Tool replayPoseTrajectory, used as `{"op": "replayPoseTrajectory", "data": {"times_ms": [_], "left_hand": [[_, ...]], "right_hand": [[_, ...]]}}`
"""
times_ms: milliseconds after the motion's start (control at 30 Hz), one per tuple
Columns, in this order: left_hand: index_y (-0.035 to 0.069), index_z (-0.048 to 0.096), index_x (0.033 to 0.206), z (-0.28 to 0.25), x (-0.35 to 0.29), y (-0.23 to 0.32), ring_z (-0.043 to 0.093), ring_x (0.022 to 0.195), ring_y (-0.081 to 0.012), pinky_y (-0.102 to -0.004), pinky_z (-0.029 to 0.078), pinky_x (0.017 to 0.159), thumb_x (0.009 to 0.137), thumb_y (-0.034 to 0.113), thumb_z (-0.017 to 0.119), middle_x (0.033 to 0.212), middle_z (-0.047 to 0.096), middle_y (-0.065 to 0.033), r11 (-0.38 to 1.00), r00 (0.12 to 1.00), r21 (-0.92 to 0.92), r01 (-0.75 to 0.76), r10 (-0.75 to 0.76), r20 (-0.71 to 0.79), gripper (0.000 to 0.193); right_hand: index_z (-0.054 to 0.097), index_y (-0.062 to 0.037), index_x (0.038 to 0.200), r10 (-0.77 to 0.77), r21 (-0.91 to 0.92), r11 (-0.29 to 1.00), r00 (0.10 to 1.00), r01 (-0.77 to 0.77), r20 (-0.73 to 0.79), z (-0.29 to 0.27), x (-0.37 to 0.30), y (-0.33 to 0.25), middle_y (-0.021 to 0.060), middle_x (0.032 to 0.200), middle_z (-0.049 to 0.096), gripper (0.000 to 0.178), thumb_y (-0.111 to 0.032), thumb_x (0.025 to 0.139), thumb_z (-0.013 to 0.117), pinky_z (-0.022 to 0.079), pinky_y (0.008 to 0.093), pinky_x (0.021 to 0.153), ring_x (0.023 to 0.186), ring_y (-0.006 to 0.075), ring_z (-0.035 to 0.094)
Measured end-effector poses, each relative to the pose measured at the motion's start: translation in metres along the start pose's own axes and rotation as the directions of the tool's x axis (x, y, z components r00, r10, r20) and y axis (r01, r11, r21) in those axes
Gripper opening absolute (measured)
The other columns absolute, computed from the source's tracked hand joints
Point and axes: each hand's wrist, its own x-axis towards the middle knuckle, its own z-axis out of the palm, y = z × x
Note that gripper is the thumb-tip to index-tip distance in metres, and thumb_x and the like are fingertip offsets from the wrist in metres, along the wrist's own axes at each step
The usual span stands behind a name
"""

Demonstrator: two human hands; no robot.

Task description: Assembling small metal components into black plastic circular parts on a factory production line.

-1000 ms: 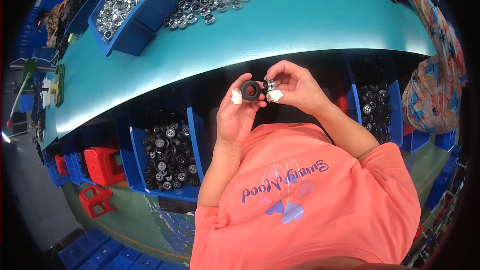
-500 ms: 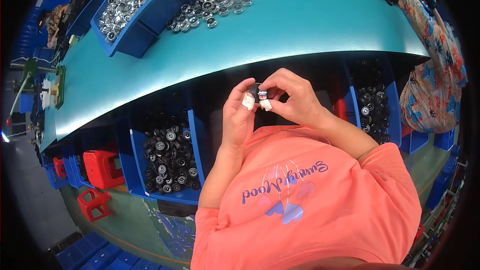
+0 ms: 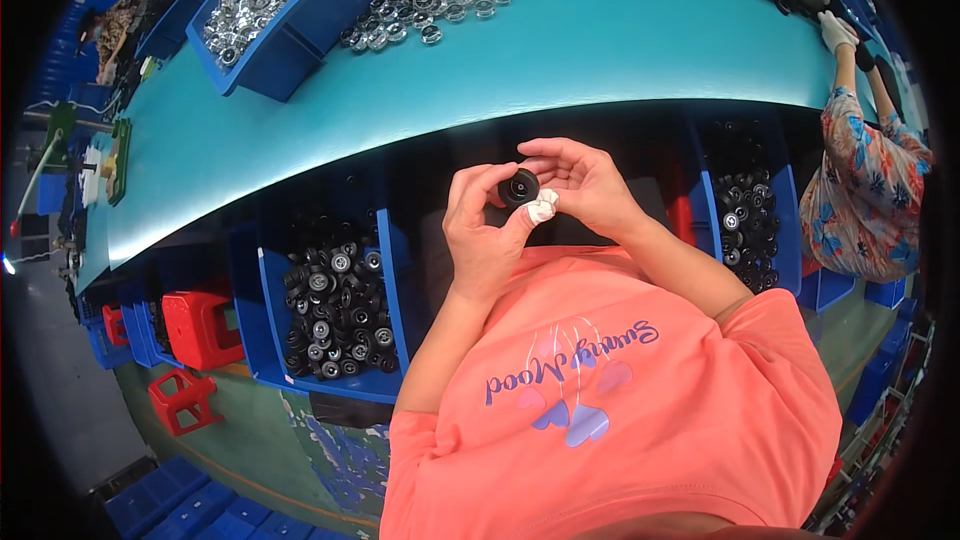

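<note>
A small black wheel (image 3: 518, 188) is held up in front of my chest, its hollow round face turned toward me. My left hand (image 3: 482, 232) grips it from the left between bent fingers and thumb. From the right, my right hand (image 3: 598, 195) closes on the wheel's edge, with its upper fingers curved behind it. White wrapping (image 3: 542, 207) covers the thumb tips, which meet just below the wheel and hide part of the contact.
A teal table (image 3: 480, 70) lies ahead, bearing a blue bin (image 3: 300, 50) and loose clear wheels (image 3: 430, 5). Below are blue bins of black wheels (image 3: 340, 300) and red stools (image 3: 200, 330). At right, a co-worker's white-gloved hand (image 3: 837, 32) is at the table.
The piece between my hands has turned, so a black round face shows instead of a shiny side. My left thumb has moved rightward to my right thumb. The co-worker's gloved hand has come into view.
</note>
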Motion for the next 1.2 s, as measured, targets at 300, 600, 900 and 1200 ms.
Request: {"op": "replayPoseTrajectory", "data": {"times_ms": [300, 600, 900, 1200], "left_hand": [[0.008, 0.071, 0.111, 0.004, 0.002, 0.001, 0.057, 0.080, -0.0118, -0.0261, 0.049, 0.068, 0.067, 0.016, 0.093, 0.101, 0.063, -0.0029, 0.992, 1.000, 0.126, -0.008, 0.012, -0.029, 0.050], [0.008, 0.071, 0.111, 0.005, 0.003, -0.001, 0.058, 0.078, -0.0136, -0.0275, 0.049, 0.066, 0.065, 0.023, 0.095, 0.099, 0.063, -0.0038, 0.979, 0.997, 0.188, -0.075, 0.077, -0.006, 0.054], [0.008, 0.071, 0.111, 0.004, 0.005, 0.001, 0.061, 0.081, -0.0148, -0.0280, 0.051, 0.067, 0.064, 0.023, 0.096, 0.099, 0.063, -0.0043, 0.982, 0.997, 0.176, -0.074, 0.075, -0.001, 0.055], [0.003, 0.070, 0.115, 0.008, 0.005, 0.003, 0.063, 0.087, -0.0129, -0.0264, 0.052, 0.069, 0.076, 0.017, 0.089, 0.100, 0.063, -0.0040, 0.997, 0.999, 0.068, 0.020, -0.023, 0.042, 0.046]], "right_hand": [[0.058, 0.0023, 0.136, 0.048, -0.037, 0.998, 0.999, -0.048, 0.002, -0.006, 0.001, 0.007, 0.0134, 0.116, 0.069, 0.054, 0.006, 0.084, 0.071, 0.057, 0.0310, 0.095, 0.107, 0.0169, 0.068], [0.059, 0.0041, 0.134, 0.153, 0.066, 0.986, 0.988, -0.154, 0.025, -0.010, 0.001, 0.009, 0.0149, 0.117, 0.070, 0.053, 0.008, 0.082, 0.067, 0.057, 0.0311, 0.093, 0.106, 0.0174, 0.069], [0.058, 0.0040, 0.135, 0.204, 0.140, 0.968, 0.978, -0.208, 0.039, -0.009, 0.004, 0.011, 0.0154, 0.118, 0.070, 0.055, 0.006, 0.081, 0.067, 0.057, 0.0316, 0.094, 0.107, 0.0183, 0.070], [0.059, 0.0045, 0.133, 0.163, 0.277, 0.946, 0.986, -0.169, 0.042, -0.013, -0.008, 0.011, 0.0147, 0.114, 0.070, 0.051, 0.004, 0.083, 0.071, 0.058, 0.0311, 0.089, 0.102, 0.0172, 0.070]]}}
